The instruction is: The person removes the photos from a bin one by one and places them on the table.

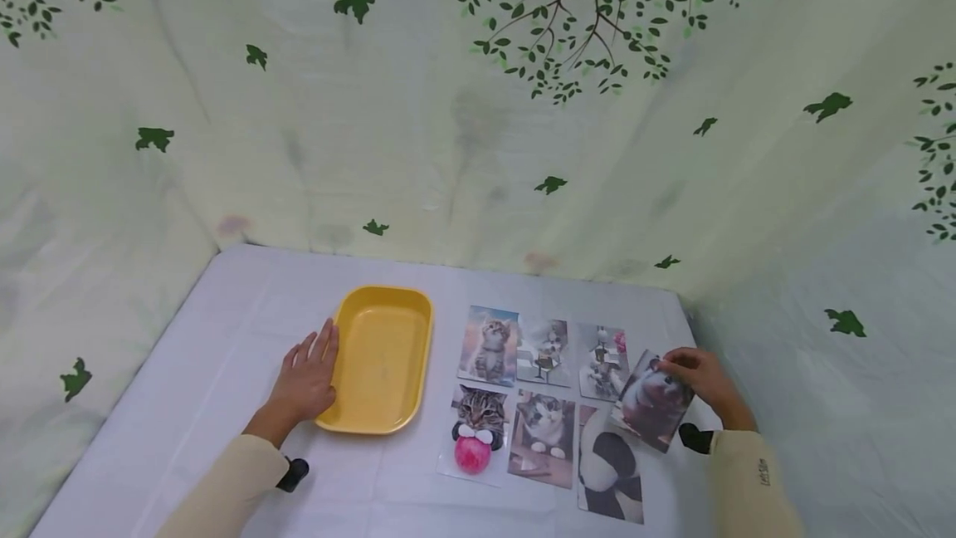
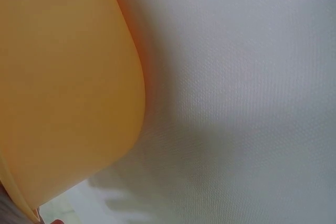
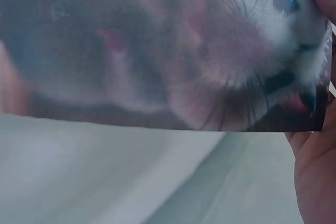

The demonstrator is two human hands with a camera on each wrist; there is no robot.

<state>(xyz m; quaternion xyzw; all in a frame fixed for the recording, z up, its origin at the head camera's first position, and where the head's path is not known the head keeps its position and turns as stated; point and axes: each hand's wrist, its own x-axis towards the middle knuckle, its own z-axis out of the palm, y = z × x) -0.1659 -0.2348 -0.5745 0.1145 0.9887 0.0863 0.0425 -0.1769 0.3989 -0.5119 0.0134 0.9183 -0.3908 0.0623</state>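
Note:
A yellow rectangular tray (image 1: 382, 355) lies on the table, and its smooth outer wall (image 2: 68, 87) fills the left of the left wrist view. My left hand (image 1: 308, 376) rests along the tray's left rim, its fingers straight. At the right, my right hand (image 1: 702, 376) pinches the top corner of a photo card (image 1: 653, 405). That card shows a whiskered animal, seen close in the right wrist view (image 3: 226, 51), and is held tilted. It overlaps the edges of a flower-and-cat card (image 1: 603, 364) and a black-and-white card (image 1: 608, 471).
Between tray and right hand lie several cards in two rows: a kitten card (image 1: 489, 347), a grey cat card (image 1: 543, 353), a tabby card with a pink ball (image 1: 478, 430) and a cat-face card (image 1: 541, 438). A leaf-patterned curtain (image 1: 418, 148) surrounds the white table (image 1: 261, 314).

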